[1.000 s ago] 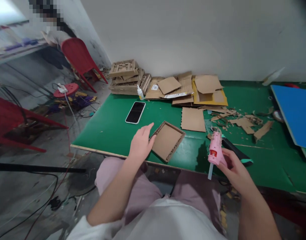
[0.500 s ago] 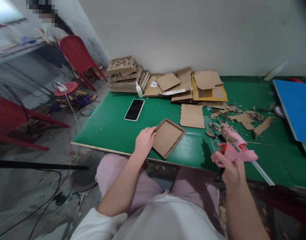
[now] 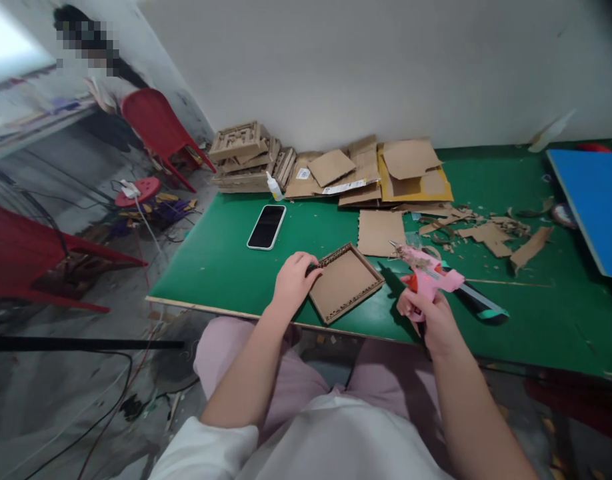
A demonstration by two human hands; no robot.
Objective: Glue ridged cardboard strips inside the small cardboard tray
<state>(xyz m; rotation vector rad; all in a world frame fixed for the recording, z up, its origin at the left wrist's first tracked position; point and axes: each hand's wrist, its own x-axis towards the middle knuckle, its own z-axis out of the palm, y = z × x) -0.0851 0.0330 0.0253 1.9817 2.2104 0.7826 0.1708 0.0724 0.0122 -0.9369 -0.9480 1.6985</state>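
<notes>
My left hand (image 3: 297,280) grips the left edge of a shallow cardboard tray (image 3: 343,283) with low corrugated walls, which lies near the front edge of the green table (image 3: 226,267). In my right hand (image 3: 426,310) is a pink hot glue gun (image 3: 429,275), its fingers wrapped round the handle by the orange trigger. The gun's metal nozzle points left, a little above the table and to the right of the tray. Behind the tray lies a flat cardboard square (image 3: 381,231). A black and teal utility knife (image 3: 481,303) rests just right of the gun.
A phone (image 3: 267,227) and a white glue bottle (image 3: 274,187) stand on the left. Stacked cardboard pieces (image 3: 239,157) and flattened cardboard (image 3: 356,170) line the wall. Scraps (image 3: 491,235) and a blue board (image 3: 596,207) are to the right. A person sits beyond a red chair (image 3: 159,130).
My right hand has brought the glue gun leftward, closer to the tray, uncovering the utility knife. The tray has turned slightly under my left hand, which still grips its edge.
</notes>
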